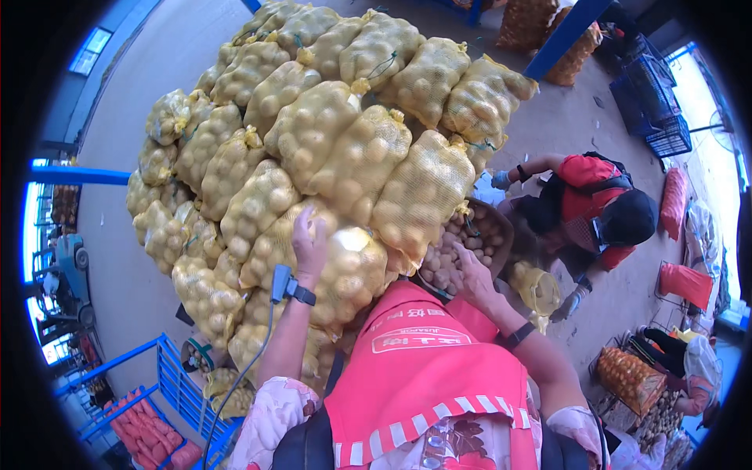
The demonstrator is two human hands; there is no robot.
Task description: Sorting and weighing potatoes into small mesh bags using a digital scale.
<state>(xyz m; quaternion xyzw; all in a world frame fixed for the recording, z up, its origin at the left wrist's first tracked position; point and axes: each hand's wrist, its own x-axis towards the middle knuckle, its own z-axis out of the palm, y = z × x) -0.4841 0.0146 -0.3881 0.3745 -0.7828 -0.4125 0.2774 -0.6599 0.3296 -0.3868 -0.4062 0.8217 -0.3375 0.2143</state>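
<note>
My left hand is over a yellow mesh sack of round, pale, potato-like produce, its fingers apart and nothing visible in it. Whether it presses on the mesh is hard to tell. My right hand reaches over a round basket, fingers extended, with no item seen in its grasp. Loose potato-like produce fills that basket. Directly in front of me rises a high stack of filled yellow mesh sacks, several with their necks tied. A strap on my left wrist carries a grey device with a cable.
At the right a person in red bends beside an open yellow mesh bag, wearing gloves. Blue crates stand behind. A blue metal railing is at lower left, a forklift farther left. An orange mesh sack lies at lower right.
</note>
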